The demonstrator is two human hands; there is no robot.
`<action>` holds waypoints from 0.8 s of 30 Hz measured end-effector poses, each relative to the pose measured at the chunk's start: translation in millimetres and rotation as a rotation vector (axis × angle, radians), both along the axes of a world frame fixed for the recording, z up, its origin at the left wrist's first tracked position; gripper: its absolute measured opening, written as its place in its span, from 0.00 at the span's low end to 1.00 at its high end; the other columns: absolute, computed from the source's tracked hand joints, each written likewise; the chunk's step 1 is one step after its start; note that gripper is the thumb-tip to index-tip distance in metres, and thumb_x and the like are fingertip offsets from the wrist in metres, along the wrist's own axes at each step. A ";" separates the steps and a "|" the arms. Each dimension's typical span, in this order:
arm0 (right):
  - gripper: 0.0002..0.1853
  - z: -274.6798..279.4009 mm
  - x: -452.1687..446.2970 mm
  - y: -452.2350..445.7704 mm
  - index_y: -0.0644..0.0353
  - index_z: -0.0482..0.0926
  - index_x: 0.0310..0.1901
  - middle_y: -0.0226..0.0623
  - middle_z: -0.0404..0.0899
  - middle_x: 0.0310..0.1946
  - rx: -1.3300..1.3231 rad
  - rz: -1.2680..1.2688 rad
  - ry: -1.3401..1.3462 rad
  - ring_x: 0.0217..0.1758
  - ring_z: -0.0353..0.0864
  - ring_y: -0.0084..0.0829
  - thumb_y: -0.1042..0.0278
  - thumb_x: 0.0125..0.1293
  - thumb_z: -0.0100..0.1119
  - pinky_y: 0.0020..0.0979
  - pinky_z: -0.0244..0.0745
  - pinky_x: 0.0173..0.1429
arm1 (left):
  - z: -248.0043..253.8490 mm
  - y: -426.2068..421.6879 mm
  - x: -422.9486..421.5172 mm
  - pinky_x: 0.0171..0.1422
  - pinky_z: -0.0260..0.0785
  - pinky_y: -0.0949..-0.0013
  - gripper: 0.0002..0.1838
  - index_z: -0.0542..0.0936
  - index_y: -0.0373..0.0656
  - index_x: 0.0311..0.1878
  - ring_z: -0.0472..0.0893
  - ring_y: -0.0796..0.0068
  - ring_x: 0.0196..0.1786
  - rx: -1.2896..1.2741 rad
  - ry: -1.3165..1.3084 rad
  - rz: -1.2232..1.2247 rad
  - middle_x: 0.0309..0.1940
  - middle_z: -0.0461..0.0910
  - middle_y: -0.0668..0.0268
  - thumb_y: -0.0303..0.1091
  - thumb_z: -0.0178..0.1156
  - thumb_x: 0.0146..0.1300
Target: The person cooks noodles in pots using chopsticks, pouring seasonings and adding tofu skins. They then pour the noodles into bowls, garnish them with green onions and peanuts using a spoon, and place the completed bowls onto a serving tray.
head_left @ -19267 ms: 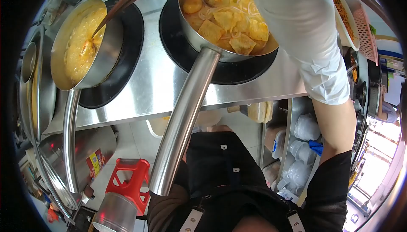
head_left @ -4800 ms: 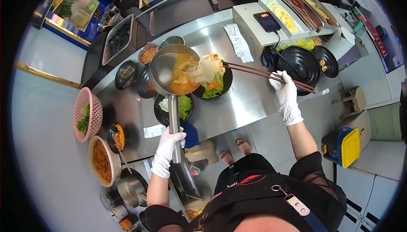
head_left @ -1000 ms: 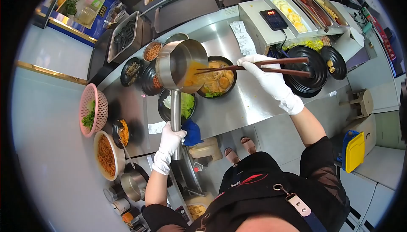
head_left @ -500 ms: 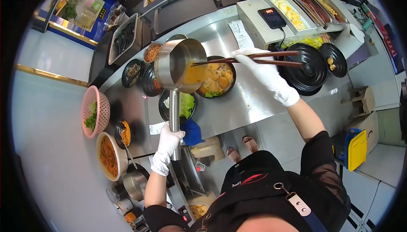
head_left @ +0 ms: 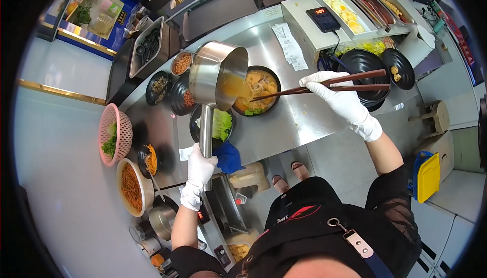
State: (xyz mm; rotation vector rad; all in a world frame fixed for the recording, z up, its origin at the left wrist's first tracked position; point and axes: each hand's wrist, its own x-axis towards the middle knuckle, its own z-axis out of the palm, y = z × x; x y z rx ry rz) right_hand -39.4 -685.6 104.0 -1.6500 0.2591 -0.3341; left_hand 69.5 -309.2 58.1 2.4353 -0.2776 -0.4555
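My gloved left hand [head_left: 200, 169] is closed around the handle of a steel saucepan [head_left: 205, 77]. The pan is tipped to the right, and orange-yellow broth [head_left: 231, 87] shows at its lowered rim, over the left side of a black bowl [head_left: 278, 103]. Orange soup, round pieces and some green leaf fill that bowl. In my gloved right hand [head_left: 340, 104] is a pair of long brown chopsticks [head_left: 291, 92], their tips at the soup. Just below the pan, a second black bowl holds lettuce [head_left: 221, 124].
Small dishes of peanuts [head_left: 181, 64] and other toppings stand left of the pan. A pink basket [head_left: 127, 136] and a noodle bowl [head_left: 148, 189] sit further left. Black plates [head_left: 362, 95] are stacked at right, near a digital scale [head_left: 323, 20]. Receipts [head_left: 289, 47] lie behind.
My right hand has moved right and down with the chopsticks, whose tips went from the pan's mouth to the soup bowl. The pan has shifted slightly right, still tipped.
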 end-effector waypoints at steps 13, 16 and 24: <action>0.12 -35.1 15.4 8.3 0.57 0.83 0.42 0.26 0.81 0.32 -0.119 0.114 0.190 0.35 0.75 0.16 0.58 0.66 0.60 0.23 0.72 0.39 | 8.4 -6.2 -6.6 0.41 0.72 0.60 0.20 0.72 0.36 0.45 0.81 0.53 0.33 0.082 -0.085 -0.029 0.27 0.78 0.51 0.26 0.62 0.46; 0.12 -40.5 17.3 9.3 0.58 0.82 0.42 0.29 0.82 0.34 -0.145 0.162 0.111 0.38 0.76 0.19 0.59 0.67 0.60 0.25 0.72 0.44 | 11.2 -7.6 -9.5 0.42 0.72 0.60 0.20 0.72 0.36 0.45 0.81 0.52 0.34 0.105 -0.094 -0.029 0.28 0.79 0.50 0.26 0.62 0.46; 0.11 -23.0 2.4 11.9 0.59 0.82 0.42 0.31 0.83 0.35 -0.202 0.101 0.043 0.40 0.80 0.21 0.60 0.66 0.61 0.26 0.75 0.48 | 9.4 -5.3 -11.2 0.44 0.72 0.59 0.21 0.72 0.36 0.46 0.81 0.51 0.36 0.111 -0.098 -0.036 0.30 0.79 0.49 0.26 0.62 0.46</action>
